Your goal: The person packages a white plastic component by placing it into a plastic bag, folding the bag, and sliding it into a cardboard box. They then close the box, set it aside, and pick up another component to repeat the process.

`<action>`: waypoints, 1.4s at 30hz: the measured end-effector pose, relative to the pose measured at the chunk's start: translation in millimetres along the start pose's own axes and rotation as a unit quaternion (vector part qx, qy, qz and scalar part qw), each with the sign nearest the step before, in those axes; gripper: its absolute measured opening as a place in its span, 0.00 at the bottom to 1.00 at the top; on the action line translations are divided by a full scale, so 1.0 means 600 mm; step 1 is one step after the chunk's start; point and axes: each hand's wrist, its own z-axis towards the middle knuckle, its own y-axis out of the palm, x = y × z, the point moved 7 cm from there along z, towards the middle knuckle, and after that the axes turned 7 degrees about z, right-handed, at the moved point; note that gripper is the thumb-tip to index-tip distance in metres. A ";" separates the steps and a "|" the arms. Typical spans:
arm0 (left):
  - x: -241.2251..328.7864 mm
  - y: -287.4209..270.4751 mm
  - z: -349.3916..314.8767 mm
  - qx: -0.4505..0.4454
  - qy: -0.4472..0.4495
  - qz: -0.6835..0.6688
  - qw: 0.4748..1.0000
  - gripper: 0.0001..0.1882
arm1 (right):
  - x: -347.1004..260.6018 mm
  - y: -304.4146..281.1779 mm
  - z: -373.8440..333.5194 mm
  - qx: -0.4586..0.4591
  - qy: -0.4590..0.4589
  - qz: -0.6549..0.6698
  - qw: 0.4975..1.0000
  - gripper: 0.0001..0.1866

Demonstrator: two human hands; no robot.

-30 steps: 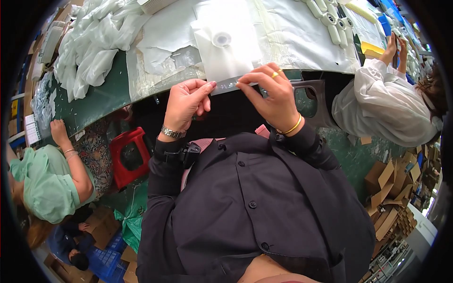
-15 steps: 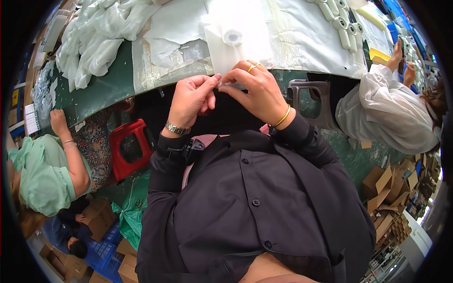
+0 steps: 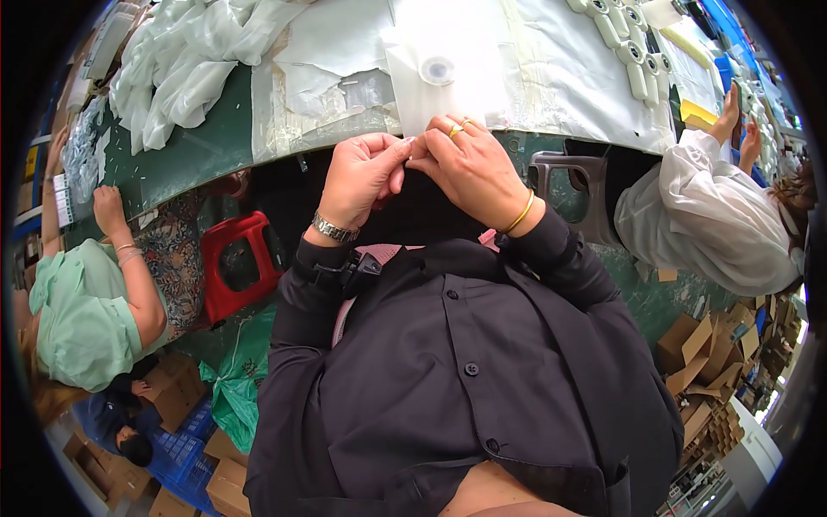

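A frosted, translucent plastic bag [image 3: 412,96] lies on the near side of the table, and a pale round-headed thing [image 3: 438,71] shows through it, washed out by glare. At the bag's near end, by the table edge, my two hands meet fingertip to fingertip. My left hand [image 3: 362,177], with a metal watch at its wrist, pinches thumb against forefinger there. Fingers bent, my right hand [image 3: 469,164] grips the same end from the other side; it wears rings and a gold bangle. The pinched edge is mostly hidden by the fingers.
Crumpled white bags [image 3: 185,65] pile up on the left. Several white round-headed devices [image 3: 633,52] stand in rows at the far right. Co-workers sit on both sides, near a red stool [image 3: 237,267] and a grey stool [image 3: 568,185]. Cardboard boxes [image 3: 698,345] lie on the floor.
My fingertips have drawn closer together, and the right fingers are bent further over the bag's near end. The whole view has shifted slightly. The left co-worker's hand has moved a little.
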 end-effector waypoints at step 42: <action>0.016 -0.065 -0.025 -0.026 -0.013 0.021 0.999 0.10 | 0.114 -0.162 -0.137 0.249 0.289 0.268 0.884 0.09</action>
